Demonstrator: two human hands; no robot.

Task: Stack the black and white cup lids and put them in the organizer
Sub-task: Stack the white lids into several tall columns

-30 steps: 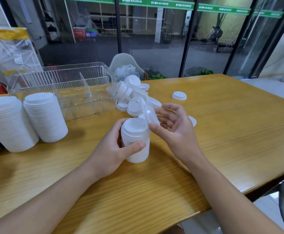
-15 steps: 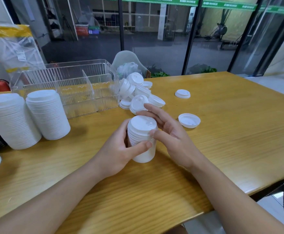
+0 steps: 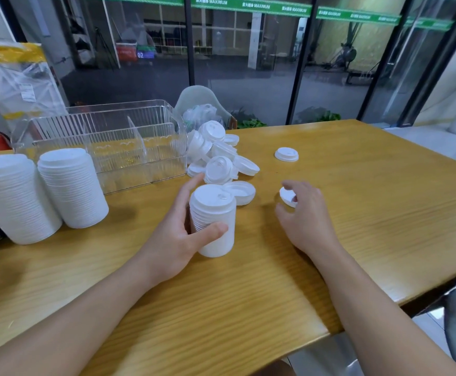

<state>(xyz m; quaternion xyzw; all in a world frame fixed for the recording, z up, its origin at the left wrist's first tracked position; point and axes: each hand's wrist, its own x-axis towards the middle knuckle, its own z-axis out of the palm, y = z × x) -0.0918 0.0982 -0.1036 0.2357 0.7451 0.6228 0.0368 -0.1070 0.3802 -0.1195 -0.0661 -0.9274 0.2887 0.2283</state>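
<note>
Lids sit in three groups on my worktop [image 3: 357, 240]: a stack [image 3: 212, 221] upright at centre, a loose pile [image 3: 216, 156] behind it against the organizer's right wall, and strays to the right. My left hand [image 3: 178, 234] grasps the stack, thumb across its front, fingers round its back, its base on the wood. My right hand [image 3: 307, 213] is just right of it, fingers curled over a single lid [image 3: 288, 197] and pinching it; that lid is tilted, and I cannot tell whether its edge touches the wood. An upturned lid [image 3: 239, 191] lies between the stack and the pile, touching neither hand. One more lid [image 3: 286, 154] rests alone, well apart, farther back on the right. The clear organizer [image 3: 107, 142] stands at back left with upright dividers, and I see no lids inside. Two taller stacks [image 3: 42, 191] stand side by side at front left of it, close to the left edge. Open wood runs from my right hand out to the right edge and forward to the near edge under my forearms. All lids in view are white.
</note>
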